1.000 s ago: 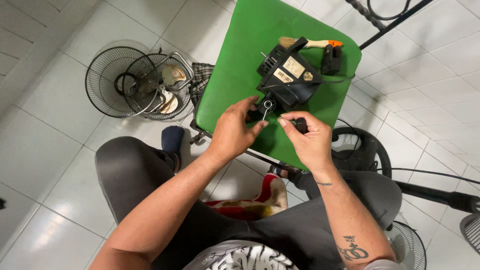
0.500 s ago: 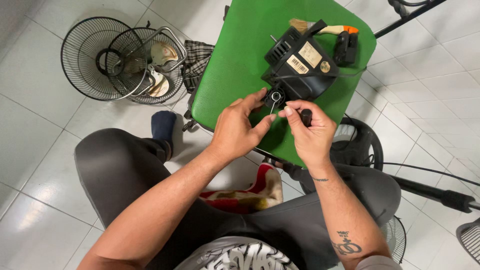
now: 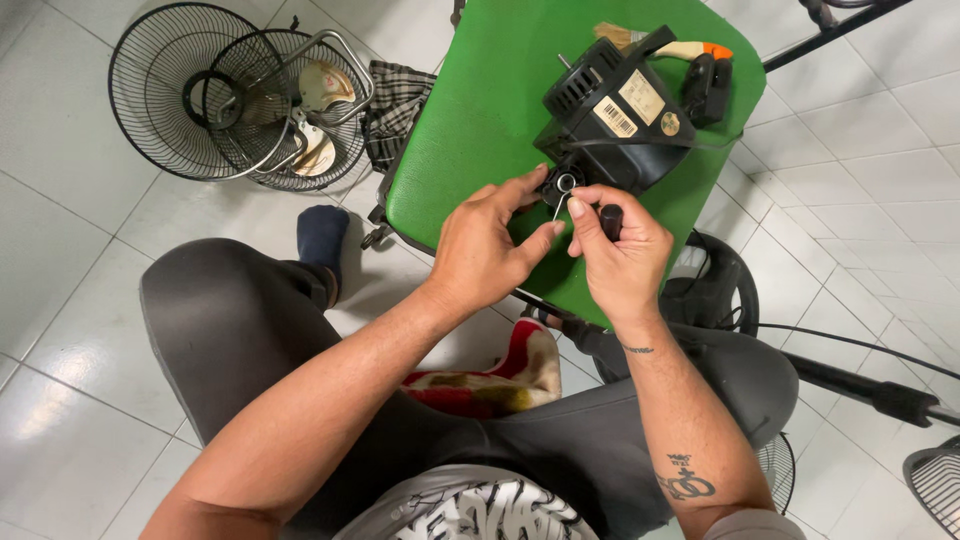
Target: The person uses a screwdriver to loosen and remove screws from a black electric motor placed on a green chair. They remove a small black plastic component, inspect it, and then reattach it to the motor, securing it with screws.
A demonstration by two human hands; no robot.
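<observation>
— Where was the motor housing (image 3: 612,120)?
— On the green worktop (image 3: 470,130). The left hand (image 3: 490,245) steadied its front; the right hand (image 3: 618,255) had its grip closed on a dark-handled tool (image 3: 610,218), seemingly pinching a thin pin (image 3: 558,207).

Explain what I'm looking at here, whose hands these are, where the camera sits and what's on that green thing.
The camera is worn on a seated person's head and looks down at their own two bare hands. They work over a green padded seat. On it lies a black fan motor housing, with a brush beyond. The left hand steadies the motor's front. The right hand pinches a thin metal pin at the shaft and also grips a dark handle. Wire fan guards lie on the tiled floor.
</observation>
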